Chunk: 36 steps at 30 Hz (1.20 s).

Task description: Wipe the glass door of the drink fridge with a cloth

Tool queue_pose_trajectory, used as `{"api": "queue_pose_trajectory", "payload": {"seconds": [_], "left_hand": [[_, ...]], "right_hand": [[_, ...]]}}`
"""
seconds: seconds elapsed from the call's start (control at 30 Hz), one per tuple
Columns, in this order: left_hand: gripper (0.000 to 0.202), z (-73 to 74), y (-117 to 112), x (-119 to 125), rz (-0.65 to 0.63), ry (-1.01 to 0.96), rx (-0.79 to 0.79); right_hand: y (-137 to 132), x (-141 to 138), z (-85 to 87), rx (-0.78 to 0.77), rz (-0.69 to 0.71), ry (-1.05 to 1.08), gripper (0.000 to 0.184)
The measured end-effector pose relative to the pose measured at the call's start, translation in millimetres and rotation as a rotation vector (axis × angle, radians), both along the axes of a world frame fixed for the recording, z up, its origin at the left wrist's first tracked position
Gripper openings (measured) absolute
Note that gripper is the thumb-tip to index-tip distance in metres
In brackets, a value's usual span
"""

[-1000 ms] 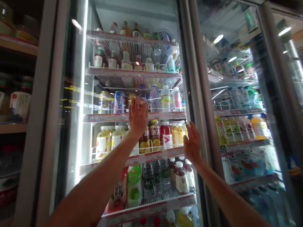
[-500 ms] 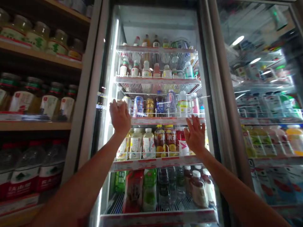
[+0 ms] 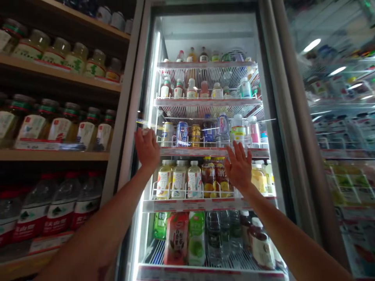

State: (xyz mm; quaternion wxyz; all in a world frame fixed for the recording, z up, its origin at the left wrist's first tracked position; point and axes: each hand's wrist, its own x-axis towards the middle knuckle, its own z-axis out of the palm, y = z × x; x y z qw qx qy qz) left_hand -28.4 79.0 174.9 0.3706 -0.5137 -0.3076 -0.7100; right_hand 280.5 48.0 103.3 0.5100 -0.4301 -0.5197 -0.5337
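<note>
Our left hand (image 3: 147, 149), fingers slightly curled, and open right hand (image 3: 238, 168) grip nothing, raised at the glass fridge door (image 3: 131, 117) before the bottles (image 3: 179, 179) on the shelf (image 3: 187, 205), contact unclear.

Wooden shelves (image 3: 52, 155) of jars (image 3: 57, 130), neighbouring glass-door cooler (image 3: 331, 128), reflected ceiling lights (image 3: 312, 45)
</note>
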Motion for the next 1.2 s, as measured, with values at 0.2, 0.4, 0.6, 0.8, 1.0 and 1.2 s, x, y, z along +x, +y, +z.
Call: {"api": "queue_pose_trajectory", "payload": {"seconds": [0.2, 0.4, 0.6, 0.8, 1.0, 1.2], "left_hand": [[0.038, -47.3, -6.0, 92.1, 0.083, 0.597, 0.063], [0.035, -17.5, -3.5, 36.2, 0.087, 0.285, 0.026], [0.041, -21.4, -5.9, 71.0, 0.046, 0.259, 0.007], [0.045, -35.9, -10.0, 154.7, 0.067, 0.933, 0.051], [0.039, 11.7, -7.5, 178.0, -0.017, 0.316, 0.046], [0.034, -35.8, -19.8, 247.7, 0.033, 1.132, 0.11]], "right_hand": [[2.6, -1.0, 0.5, 0.006, 0.028, -0.025, 0.047], [4.8, 11.8, -1.2, 0.053, 0.125, 0.01, 0.053], [3.7, 27.5, -11.1, 0.075, 0.1, 0.093, 0.053], [-7.4, 56.7, -17.0, 0.084, 0.079, 0.141, 0.053], [-28.9, 106.1, -21.1, 0.103, 0.071, 0.197, 0.051], [-33.4, 108.9, -26.8, 0.109, 0.122, 0.181, 0.051]]}}
